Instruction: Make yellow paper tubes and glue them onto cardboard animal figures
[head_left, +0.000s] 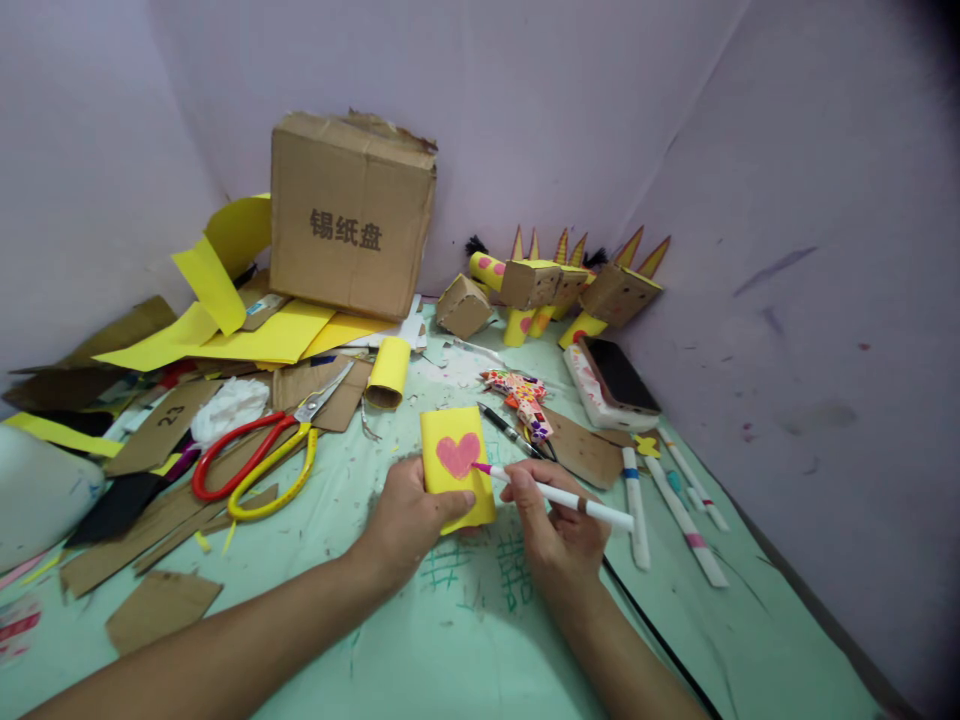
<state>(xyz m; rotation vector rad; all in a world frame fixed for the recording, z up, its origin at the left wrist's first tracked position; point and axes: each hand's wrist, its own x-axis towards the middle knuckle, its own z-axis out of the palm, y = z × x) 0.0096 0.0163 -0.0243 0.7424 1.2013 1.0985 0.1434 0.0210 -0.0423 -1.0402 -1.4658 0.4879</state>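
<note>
My left hand (409, 515) grips a yellow paper-covered tube (454, 435) from its left side, thumb across the lower front. A pink heart (457, 457) is coloured on the face toward me. In my right hand (559, 530) is a white felt-tip pen (566, 498) with a pink tip, which meets the heart's right edge. Just beyond the pen lie a dark pen (510, 428) and a flower-patterned glue gun (523, 395). Scissors (255, 460) with one red and one yellow handle rest to the left of my left hand.
A cardboard box (352, 215) stands at the back left, beside yellow paper sheets (262, 335). Another yellow tube (388, 372) is nearer. Cardboard animal figures (547, 285) stand against the back wall. A phone (619, 375) and several felt-tip pens (686, 520) are at right. A black cord (660, 640) runs along the table.
</note>
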